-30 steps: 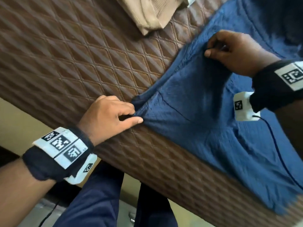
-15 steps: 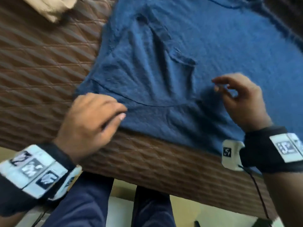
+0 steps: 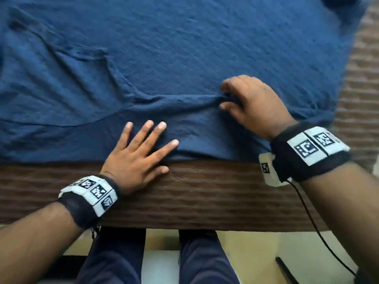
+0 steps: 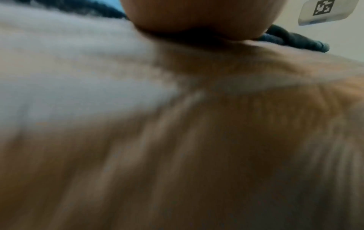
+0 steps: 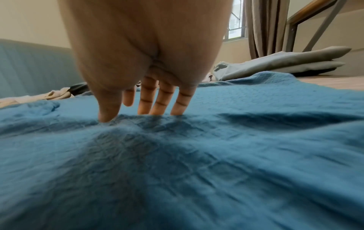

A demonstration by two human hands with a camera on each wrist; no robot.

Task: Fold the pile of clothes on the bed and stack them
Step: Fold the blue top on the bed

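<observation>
A blue shirt (image 3: 184,48) lies spread over the brown quilted bed cover (image 3: 184,191), its near edge along the bed's front. My left hand (image 3: 155,146) lies flat on that near edge, fingers straight and spread, thumb on the cover. My right hand (image 3: 224,96) sits further right and pinches a raised ridge of the cloth between thumb and curled fingers. In the right wrist view the right hand (image 5: 133,115) points down into the bunched shirt (image 5: 216,155). The left wrist view is blurred; only the palm (image 4: 197,15) and a strip of shirt (image 4: 295,40) show.
The bed's front edge runs just below my left wrist; my legs (image 3: 114,259) stand against it. Beyond the shirt, the right wrist view shows stacked grey bedding (image 5: 285,62), loose clothes (image 5: 59,93) at far left and a blue-grey headboard (image 5: 29,65).
My left hand has let go of the shirt's edge and spread flat on it. My right hand released, moved right, and now pinches a fold. The shirt lies flatter.
</observation>
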